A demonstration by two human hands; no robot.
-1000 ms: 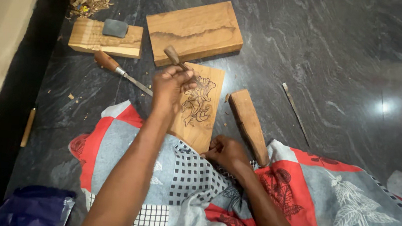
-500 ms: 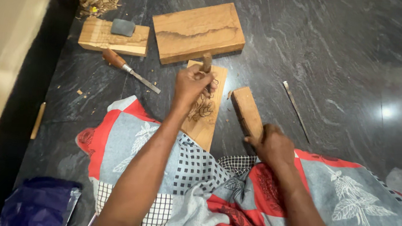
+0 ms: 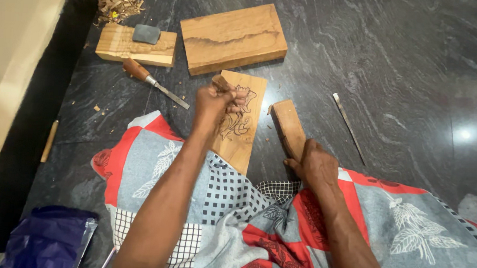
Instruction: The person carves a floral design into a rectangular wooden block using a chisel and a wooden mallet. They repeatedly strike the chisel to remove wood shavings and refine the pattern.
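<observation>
A small wooden panel (image 3: pixel 244 134) with a dark floral drawing lies on the dark stone floor, its near end against my lap. My left hand (image 3: pixel 214 101) rests on the panel's upper left part, closed round a wooden-handled carving tool (image 3: pixel 219 83) that points at the drawing. My right hand (image 3: pixel 316 164) grips the near end of a wooden mallet block (image 3: pixel 287 124) lying just right of the panel.
A large wood slab (image 3: pixel 233 37) lies beyond the panel. At far left sits a smaller block (image 3: pixel 116 46) carrying a grey sharpening stone (image 3: pixel 146 33), with wood shavings (image 3: pixel 117 1) behind. A chisel (image 3: pixel 153 82) and a thin metal rod (image 3: pixel 348 127) lie on the floor. A blue bag (image 3: pixel 46 241) is at lower left.
My right hand moved from my lap to the mallet block and took hold of it. My left hand shifted slightly on the panel with the tool.
</observation>
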